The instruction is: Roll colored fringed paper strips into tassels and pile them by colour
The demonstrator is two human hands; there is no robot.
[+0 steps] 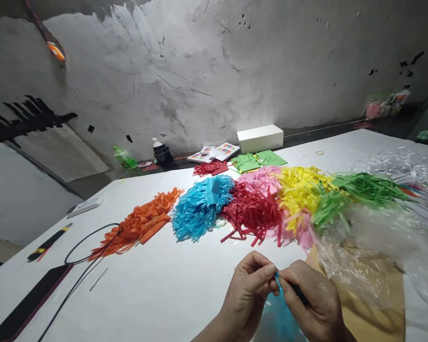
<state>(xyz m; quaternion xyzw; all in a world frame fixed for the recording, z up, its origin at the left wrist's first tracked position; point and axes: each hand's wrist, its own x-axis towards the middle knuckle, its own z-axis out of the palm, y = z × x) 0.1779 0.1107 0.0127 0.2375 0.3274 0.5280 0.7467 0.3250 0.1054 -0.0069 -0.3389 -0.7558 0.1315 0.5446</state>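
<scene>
My left hand point(248, 290) is closed at the front edge of the table, thumb and fingers pinching the tip of a blue paper tassel point(281, 311). Fingertip to fingertip with it, my right hand point(316, 295) pinches the same tip. The tassel's blue strips hang down between the hands, partly hidden and seen through something clear. A thin black object point(299, 294) sticks out under the right hand's fingers; its kind is not clear. Beyond the hands lie piles of blue fringed paper point(196, 209), dark red fringed paper point(251, 211) and pink fringed paper point(262, 178).
Orange fringed paper point(139, 221), a black cable point(76, 282) and a utility knife point(50, 243) lie left. Yellow strips point(301, 190), green strips point(371, 187) and crumpled clear plastic point(364, 251) over brown paper point(371, 318) lie right. A white box point(260, 139) stands behind.
</scene>
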